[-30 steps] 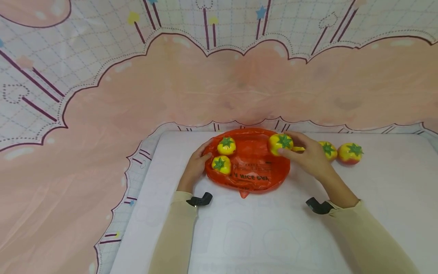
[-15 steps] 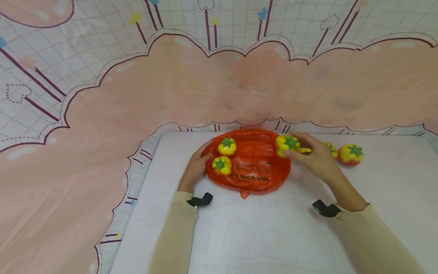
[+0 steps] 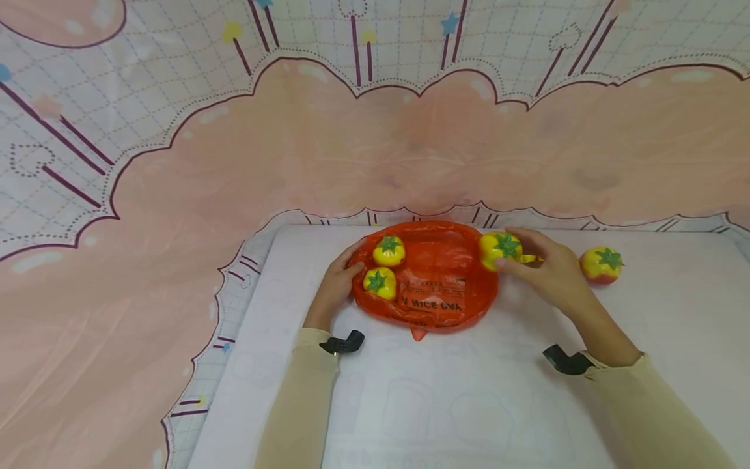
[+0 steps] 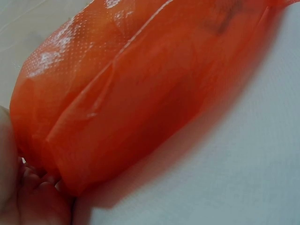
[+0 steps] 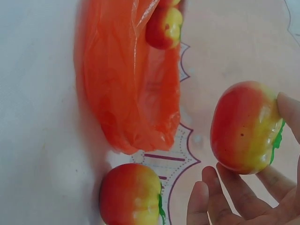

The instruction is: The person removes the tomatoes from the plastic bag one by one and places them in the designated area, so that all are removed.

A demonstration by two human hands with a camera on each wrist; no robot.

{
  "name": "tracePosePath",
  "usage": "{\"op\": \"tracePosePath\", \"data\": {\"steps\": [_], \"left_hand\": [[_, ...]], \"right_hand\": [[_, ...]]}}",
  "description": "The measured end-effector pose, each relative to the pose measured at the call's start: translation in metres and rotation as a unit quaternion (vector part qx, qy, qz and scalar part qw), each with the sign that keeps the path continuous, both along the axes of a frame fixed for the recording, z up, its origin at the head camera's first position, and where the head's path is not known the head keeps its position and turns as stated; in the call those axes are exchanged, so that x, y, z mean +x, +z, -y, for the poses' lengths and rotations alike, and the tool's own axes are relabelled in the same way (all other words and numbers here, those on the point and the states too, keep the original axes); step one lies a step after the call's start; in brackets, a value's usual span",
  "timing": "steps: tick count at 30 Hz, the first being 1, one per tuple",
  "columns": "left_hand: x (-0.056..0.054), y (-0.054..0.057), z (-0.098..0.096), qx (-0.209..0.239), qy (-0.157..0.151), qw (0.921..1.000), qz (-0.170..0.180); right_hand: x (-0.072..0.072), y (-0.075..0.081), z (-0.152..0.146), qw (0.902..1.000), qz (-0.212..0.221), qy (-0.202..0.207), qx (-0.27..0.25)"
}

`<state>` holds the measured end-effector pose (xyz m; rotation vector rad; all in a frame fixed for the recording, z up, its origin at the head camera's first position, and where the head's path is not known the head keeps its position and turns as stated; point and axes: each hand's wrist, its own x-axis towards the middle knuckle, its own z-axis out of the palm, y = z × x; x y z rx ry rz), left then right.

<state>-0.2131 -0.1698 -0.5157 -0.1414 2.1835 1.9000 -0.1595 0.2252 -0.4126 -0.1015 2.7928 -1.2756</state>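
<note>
A red plastic bag lies spread with its mouth wide on the white table. Two yellow toy fruits, an upper one and a lower one, sit in its left part; each has a green star-shaped leaf top. My left hand pinches the bag's left rim, thumb on the inner side. In my right hand I hold another red-and-yellow toy fruit between thumb and fingers, at the bag's right rim. A small yellow patch shows beside that fruit; what it is I cannot tell.
A loose toy fruit rests on the table right of my right hand. The right wrist view has a toy fruit on the table near the bag's end. A patterned pink cloth hangs behind the table.
My right hand has moved to the right with its fruit, from over the bag to its right rim. It now covers one loose fruit in the head view. The left hand stays put.
</note>
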Motion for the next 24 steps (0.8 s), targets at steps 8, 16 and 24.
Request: {"op": "tracePosePath", "data": {"steps": [8,16,24], "left_hand": [[-0.001,-0.001,0.0,-0.001,-0.003,0.9999,-0.013],[0.0,0.001,-0.001,0.002,-0.002,0.9998,-0.019],[-0.001,0.0,-0.001,0.003,-0.002,0.9998,-0.018]], "right_hand": [[0.001,-0.003,-0.004,0.9999,-0.013,-0.001,0.011],[0.003,-0.006,-0.011,0.9999,-0.002,-0.007,0.011],[0.007,-0.01,-0.018,0.9999,-0.008,-0.009,0.012]]}}
